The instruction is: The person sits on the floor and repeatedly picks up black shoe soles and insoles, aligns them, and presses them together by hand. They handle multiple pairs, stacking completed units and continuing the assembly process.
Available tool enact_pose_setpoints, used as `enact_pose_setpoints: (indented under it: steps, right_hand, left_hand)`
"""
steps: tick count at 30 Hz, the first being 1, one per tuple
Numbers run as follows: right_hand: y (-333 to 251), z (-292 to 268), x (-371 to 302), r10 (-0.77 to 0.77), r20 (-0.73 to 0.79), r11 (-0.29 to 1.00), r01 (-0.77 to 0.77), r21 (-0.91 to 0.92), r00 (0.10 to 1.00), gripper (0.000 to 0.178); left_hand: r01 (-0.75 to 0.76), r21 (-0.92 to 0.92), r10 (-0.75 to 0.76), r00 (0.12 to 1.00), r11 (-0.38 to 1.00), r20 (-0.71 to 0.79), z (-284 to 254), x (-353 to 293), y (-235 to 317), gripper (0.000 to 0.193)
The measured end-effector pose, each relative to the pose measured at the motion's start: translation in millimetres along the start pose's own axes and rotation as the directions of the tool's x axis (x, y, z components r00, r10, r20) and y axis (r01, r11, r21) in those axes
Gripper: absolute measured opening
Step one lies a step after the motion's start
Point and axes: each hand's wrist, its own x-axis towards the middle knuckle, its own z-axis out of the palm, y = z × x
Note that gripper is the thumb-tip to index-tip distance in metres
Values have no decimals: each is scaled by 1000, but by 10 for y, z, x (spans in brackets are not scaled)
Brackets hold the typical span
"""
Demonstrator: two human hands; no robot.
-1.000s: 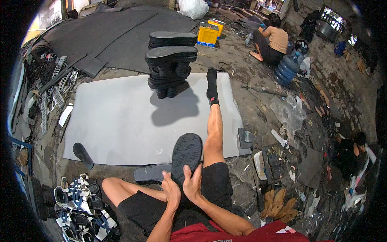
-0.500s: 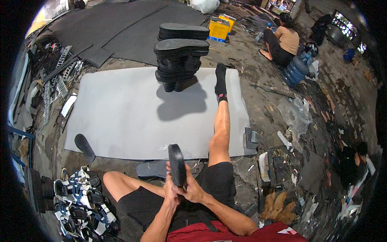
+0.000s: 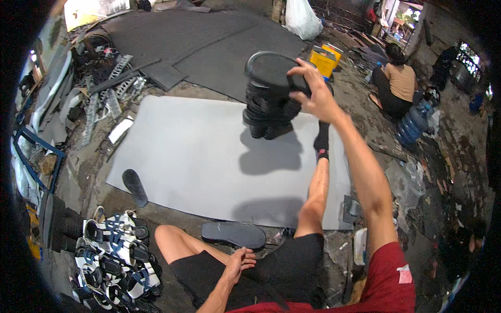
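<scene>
A tall stack of black shoe soles [image 3: 271,109] rises from the pale grey sheet [image 3: 198,151] in front of me. At its top, my right hand [image 3: 315,96] is stretched far out, thumb and fingers bent round the near right end of a black shoe sole [image 3: 274,70]. Over my lap, my left hand [image 3: 241,263] has its fingers loosely bent and holds nothing. Just beyond it a dark grey sole [image 3: 234,235] lies flat near the sheet's front edge. Another dark sole [image 3: 135,188] rests across the sheet's left corner.
A heap of white, navy and black sandals [image 3: 117,255] lies at my left. Dark sheets [image 3: 209,47] cover the floor behind. Yellow boxes [image 3: 322,60], a large blue water bottle [image 3: 412,122] and a seated person [image 3: 399,83] are at the far right. Scraps litter both sides.
The black sole has gone from between both hands above my lap to the top of the stack in my right hand. My left hand has let go and dropped back. The view has shifted.
</scene>
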Motion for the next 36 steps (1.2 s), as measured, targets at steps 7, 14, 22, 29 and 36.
enact_pose_setpoints:
  steps: [7,14,22,29,36]
  right_hand:
    - [978,488,332,242,311,936,-136,-324,919,66]
    - [-148,831,-1635,356,-141,927,-369,-74,924,55]
    - [-2013,503,-3548,848,-88,530,-832,162,523,19]
    - [-2529,-436,-4136,908,-156,382,-921,-81,390,12]
    - [-2493,-146,-4074,945,-141,313,-938,149,293,13]
  left_hand:
    - [-226,56,231,964,973,-130,-79,32,162,26]
    - [-553,726,908,325,409,-264,-866,-35,1287,14]
    - [300,727,729,129,618,-673,-3810,722,2485,64]
    - [505,586,661,39,634,-750,-3966,1312,2586,59]
    - [-206,907,906,-142,367,-399,-3091,1279,3177,34]
